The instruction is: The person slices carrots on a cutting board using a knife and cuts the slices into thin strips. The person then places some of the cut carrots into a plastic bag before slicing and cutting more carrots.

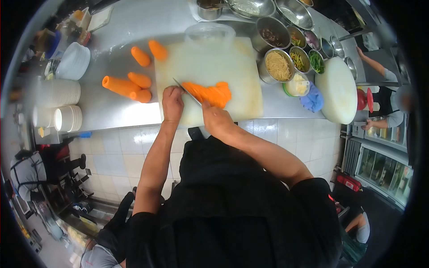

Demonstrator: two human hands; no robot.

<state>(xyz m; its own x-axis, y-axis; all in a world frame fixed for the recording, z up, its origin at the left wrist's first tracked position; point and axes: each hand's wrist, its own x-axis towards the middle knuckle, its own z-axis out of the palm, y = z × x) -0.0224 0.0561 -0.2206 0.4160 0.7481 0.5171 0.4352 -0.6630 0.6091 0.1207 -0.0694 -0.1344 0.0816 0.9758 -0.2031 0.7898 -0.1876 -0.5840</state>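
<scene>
A white cutting board (214,58) lies on the steel counter. Thin orange carrot slices (212,94) overlap in a spread row near its front. My right hand (218,119) is wrapped round the handle of a knife (191,94), whose blade points up and left at the left end of the slices. Beside the blade tip, my left hand (173,103) has its fingers curled together at the board's left side; whatever is under them is hidden. Left of the board lie several peeled carrots (118,85), and two more carrot pieces (140,56) are farther back.
Metal bowls (277,66) of cut food stand right of the board, near a blue cloth (313,99) and a round white board (336,89). Stacked white bowls (67,118) are at left. A clear container (210,33) sits at the back. Other people are at both sides.
</scene>
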